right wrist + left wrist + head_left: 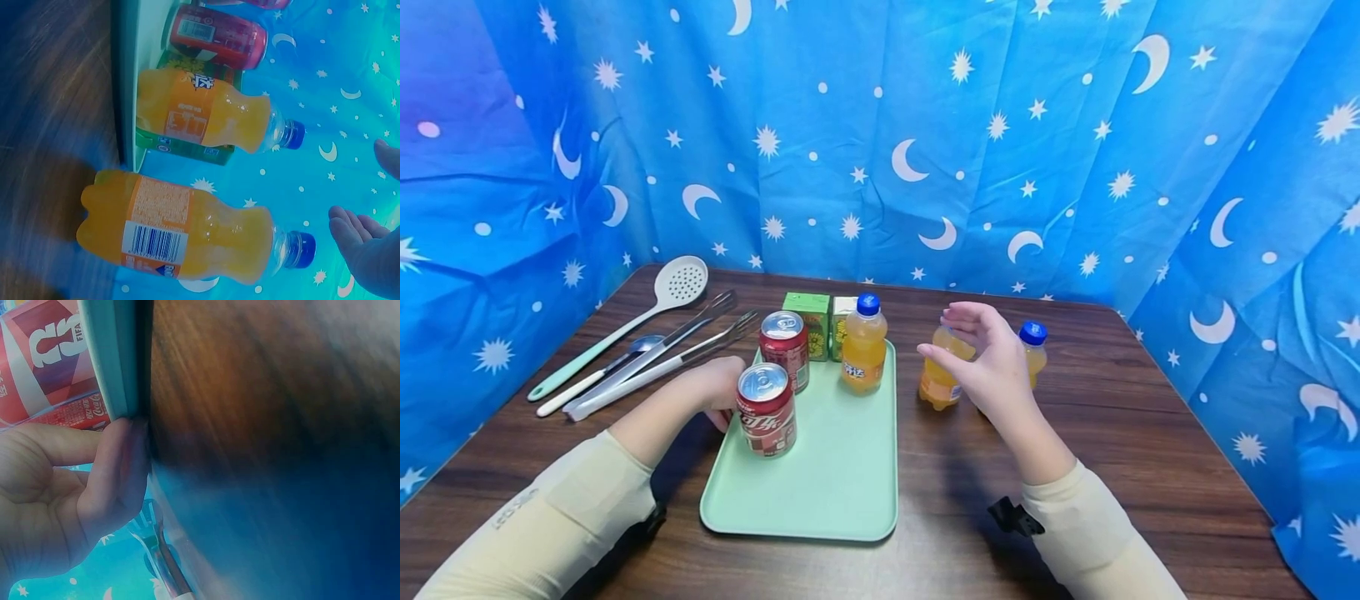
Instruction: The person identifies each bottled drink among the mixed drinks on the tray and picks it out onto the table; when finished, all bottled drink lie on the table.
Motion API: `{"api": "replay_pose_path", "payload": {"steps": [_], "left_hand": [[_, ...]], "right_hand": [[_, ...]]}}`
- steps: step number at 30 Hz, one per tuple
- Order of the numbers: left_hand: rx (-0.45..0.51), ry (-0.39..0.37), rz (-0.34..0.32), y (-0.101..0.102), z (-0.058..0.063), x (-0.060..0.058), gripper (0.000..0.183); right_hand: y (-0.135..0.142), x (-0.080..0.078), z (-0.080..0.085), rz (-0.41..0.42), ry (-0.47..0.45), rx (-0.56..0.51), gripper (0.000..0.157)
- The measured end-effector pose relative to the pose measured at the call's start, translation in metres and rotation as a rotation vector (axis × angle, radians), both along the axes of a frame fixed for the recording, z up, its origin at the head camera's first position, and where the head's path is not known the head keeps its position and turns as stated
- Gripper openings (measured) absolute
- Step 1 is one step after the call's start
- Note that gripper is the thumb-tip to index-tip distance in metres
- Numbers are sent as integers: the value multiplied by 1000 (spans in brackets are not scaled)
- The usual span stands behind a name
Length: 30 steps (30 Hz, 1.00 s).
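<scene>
My left hand point(718, 387) pinches the left rim of a light green tray point(831, 496); the left wrist view shows thumb and fingers at the tray's edge point(112, 369). Two red cola cans, a front can point(766, 421) and a rear can point(785, 342), stand on the tray beside that hand. An orange soda bottle point(863, 350) stands at the tray's far right. My right hand point(996, 367) is raised with fingers apart near a second orange soda bottle point(938, 387) on the table. The right wrist view shows this hand point(369, 250) apart from that bottle's blue cap point(302, 249).
A third orange soda bottle point(1033, 354) is partly hidden behind my right hand. Two drink cartons, one green carton point(807, 304) and one paler carton point(842, 310), stand at the tray's far end. A slotted skimmer point(681, 283), tongs point(647, 358) and other utensils lie at the left.
</scene>
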<state>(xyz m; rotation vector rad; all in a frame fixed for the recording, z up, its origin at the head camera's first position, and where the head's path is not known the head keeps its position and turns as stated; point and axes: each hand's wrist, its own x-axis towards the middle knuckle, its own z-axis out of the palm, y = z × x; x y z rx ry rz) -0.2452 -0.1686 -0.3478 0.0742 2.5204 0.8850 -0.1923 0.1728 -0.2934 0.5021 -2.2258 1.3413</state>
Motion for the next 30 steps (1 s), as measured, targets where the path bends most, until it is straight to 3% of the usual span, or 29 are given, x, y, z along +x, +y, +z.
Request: {"api": "replay_pose_path", "payload": {"steps": [15,30], "left_hand": [[-3,2,-14,-1,0,-1,9],[-2,-6,-2,-1,0,-1,11]], "right_hand": [[-18,-8,0,65,10,44,57],[-30,-20,-7,68,-22,65,57]]}}
